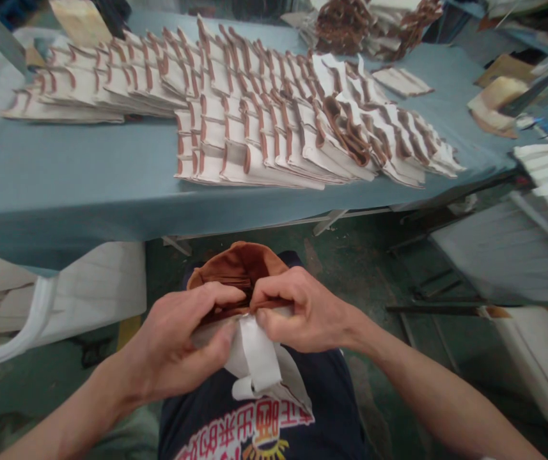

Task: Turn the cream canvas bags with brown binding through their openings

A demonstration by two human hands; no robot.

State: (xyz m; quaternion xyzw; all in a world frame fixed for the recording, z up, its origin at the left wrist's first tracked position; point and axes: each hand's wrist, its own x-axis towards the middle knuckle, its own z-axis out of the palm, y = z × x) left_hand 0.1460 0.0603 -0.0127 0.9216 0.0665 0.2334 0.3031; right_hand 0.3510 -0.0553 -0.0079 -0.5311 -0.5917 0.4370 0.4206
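Note:
A white bag with a brown lining (pixel 242 259) rests in my lap, its mouth facing up and its brown inside showing. My left hand (pixel 192 335) grips the near rim, fingers inside and thumb on the white outer face. Close beside it, my right hand (pixel 297 310) pinches the same rim between thumb and bent fingers. A white strap (pixel 261 358) hangs from the rim between my hands, its lower end looped over the bag's front. My fingers hide part of the rim, and the bag's bottom is out of sight.
Ahead stands a table with a blue-grey cloth (pixel 86 176), bearing rows of overlapping white pieces with brown edges (pixel 264 140). A brown and white pile (pixel 345 29) lies at the back. A white metal rail (pixel 43 319) is at left, a grey panel (pixel 489 249) at right.

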